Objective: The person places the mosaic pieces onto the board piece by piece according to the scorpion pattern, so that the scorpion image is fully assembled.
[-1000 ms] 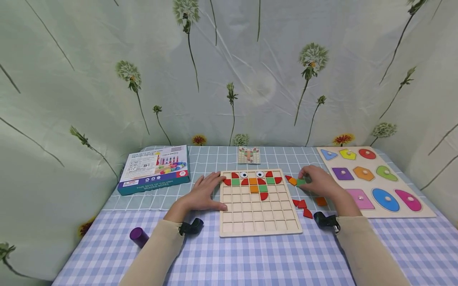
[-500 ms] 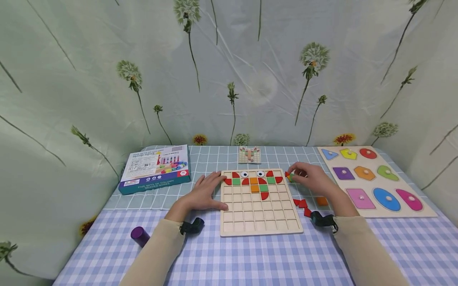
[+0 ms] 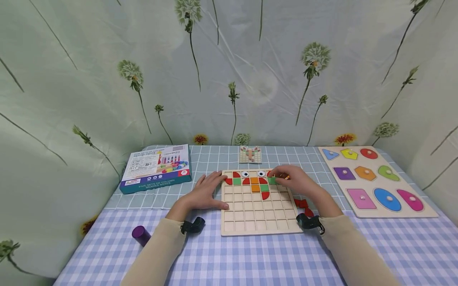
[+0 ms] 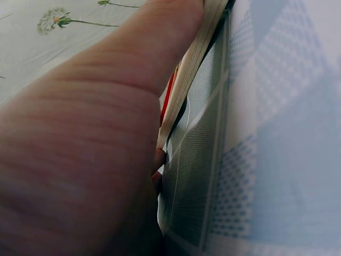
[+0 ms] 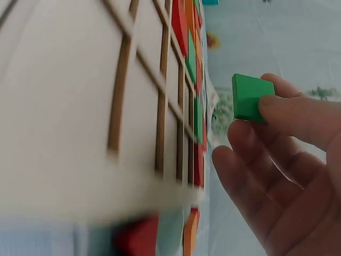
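Note:
A wooden grid board (image 3: 257, 216) lies on the table with red, green and orange tiles and two eye pieces set in its upper rows. My left hand (image 3: 205, 194) rests along the board's left edge, fingers and thumb spread against it; the left wrist view has the thumb side up close beside the edge. Over the board's upper right corner is my right hand (image 3: 294, 183). Between its thumb and index finger it pinches a green square tile (image 5: 249, 98), off the board's surface; its other fingers curl loosely below.
Several loose red pieces (image 3: 301, 203) lie right of the board, partly behind the right wrist. A small pattern card (image 3: 250, 155) sits beyond it. A shape puzzle board (image 3: 352, 162) lies far right; a box (image 3: 150, 178) and a purple cylinder (image 3: 141, 235) are on the left.
My right hand has moved left from the loose pieces beside the board to above its upper right corner, bringing the green tile. My left hand stays at the edge.

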A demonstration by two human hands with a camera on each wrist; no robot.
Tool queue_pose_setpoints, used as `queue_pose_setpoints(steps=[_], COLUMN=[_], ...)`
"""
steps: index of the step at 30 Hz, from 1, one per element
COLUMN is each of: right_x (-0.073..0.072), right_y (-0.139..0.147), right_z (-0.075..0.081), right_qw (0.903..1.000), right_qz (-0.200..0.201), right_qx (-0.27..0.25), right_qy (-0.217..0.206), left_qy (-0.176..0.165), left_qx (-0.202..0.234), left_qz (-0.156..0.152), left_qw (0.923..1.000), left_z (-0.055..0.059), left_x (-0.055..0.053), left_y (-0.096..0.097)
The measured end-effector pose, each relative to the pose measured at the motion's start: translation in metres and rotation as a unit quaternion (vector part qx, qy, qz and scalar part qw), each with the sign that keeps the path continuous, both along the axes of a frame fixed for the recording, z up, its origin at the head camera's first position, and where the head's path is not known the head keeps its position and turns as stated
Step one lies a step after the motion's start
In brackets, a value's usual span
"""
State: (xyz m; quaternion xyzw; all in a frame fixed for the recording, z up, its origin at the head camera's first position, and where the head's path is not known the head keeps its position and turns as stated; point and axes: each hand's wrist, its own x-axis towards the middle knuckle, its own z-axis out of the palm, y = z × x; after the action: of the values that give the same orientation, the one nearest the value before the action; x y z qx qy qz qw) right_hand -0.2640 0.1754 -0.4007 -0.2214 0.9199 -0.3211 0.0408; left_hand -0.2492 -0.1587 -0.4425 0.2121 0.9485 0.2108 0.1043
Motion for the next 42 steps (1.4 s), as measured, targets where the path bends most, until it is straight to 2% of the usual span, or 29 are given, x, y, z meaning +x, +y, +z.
queue_pose_setpoints(steps=[7, 14, 26, 42], right_x=[0.000, 0.000, 0.000, 0.004], right_y=[-0.021, -0.039, -0.070, -0.080], right_z=[0.003, 0.001, -0.003, -0.009], right_qw=[0.9996, 0.9989, 0.9984, 0.9980], right_qz=[0.018, 0.047, 0.045, 0.049], right_qx=[-0.012, -0.006, 0.004, 0.039], right_qy=[-0.020, -0.001, -0.033, 0.000], left_qy=[0.003, 0.000, -0.003, -0.004], left_qx=[-0.004, 0.000, 0.006, 0.005], left_qz=[-0.003, -0.007, -0.005, -0.005], left_qw=[1.0000, 1.0000, 1.0000, 1.0000], left_z=[0.001, 0.001, 0.002, 0.002], left_x=[-0.002, -0.002, 0.000, -0.001], left_y=[0.001, 0.001, 0.000, -0.001])
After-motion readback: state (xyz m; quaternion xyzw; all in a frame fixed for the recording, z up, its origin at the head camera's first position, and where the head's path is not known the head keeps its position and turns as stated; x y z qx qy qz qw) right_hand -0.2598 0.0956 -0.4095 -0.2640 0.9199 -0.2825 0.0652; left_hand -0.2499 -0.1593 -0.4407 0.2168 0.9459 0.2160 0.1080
